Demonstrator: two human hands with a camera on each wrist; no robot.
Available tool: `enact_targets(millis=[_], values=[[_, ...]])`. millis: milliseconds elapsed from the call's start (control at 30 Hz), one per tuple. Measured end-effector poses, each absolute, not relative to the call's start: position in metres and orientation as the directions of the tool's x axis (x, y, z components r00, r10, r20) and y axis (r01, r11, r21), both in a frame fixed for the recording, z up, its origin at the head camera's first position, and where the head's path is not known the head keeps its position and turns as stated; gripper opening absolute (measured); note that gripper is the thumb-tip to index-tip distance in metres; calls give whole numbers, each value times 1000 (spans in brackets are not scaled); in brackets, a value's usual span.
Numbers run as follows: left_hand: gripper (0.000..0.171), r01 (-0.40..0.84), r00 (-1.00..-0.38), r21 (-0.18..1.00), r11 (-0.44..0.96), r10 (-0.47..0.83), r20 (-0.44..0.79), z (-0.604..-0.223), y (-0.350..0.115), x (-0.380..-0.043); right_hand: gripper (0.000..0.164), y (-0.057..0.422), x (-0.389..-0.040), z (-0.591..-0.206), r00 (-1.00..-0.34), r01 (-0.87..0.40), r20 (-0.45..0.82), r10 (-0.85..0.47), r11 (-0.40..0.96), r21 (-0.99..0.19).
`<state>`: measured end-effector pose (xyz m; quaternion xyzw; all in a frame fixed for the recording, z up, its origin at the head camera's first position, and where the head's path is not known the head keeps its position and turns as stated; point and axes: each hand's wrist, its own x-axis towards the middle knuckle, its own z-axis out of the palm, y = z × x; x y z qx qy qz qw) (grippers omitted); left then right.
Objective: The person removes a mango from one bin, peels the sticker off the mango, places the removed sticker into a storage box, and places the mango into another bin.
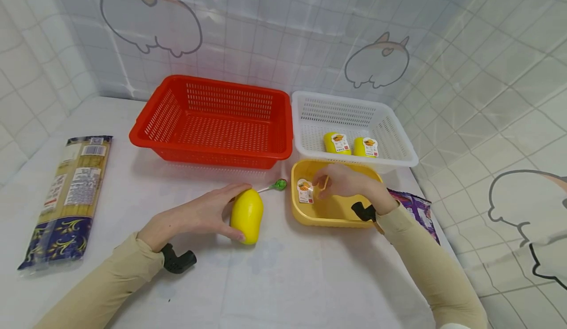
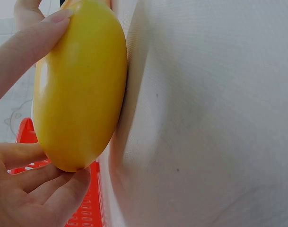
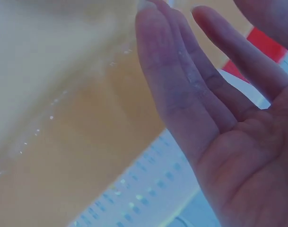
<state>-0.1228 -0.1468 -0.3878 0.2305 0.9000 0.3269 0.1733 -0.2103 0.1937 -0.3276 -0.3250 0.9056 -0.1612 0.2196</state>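
My left hand point(image 1: 204, 213) grips a smooth yellow mango point(image 1: 247, 216) at its two ends, thumb at the near end and fingers at the far one. The left wrist view shows the mango point(image 2: 82, 85) low over the white cloth; whether it touches cannot be told. My right hand point(image 1: 343, 180) reaches into a yellow basin point(image 1: 332, 222). In the right wrist view, its fingers point(image 3: 158, 71) are extended, with nothing between them. A white label with a mango picture point(image 1: 305, 191) shows at the basin's left inner side.
A red basket point(image 1: 212, 154) stands at the back, beside a white basket point(image 1: 394, 137) holding two labelled yellow mangoes point(image 1: 337, 143). A green-headed lollipop point(image 1: 279, 184) lies between mango and basin. Noodle pack point(image 1: 71, 196) lies left; a purple packet point(image 1: 421, 211) lies right.
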Motion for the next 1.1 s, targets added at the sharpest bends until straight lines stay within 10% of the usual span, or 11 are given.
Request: enact_targets(millis=[1100], values=[[119, 325, -828, 660, 677, 541, -148, -388, -148, -123, 43, 187, -174, -320, -766, -444, -167, -621, 699, -561]])
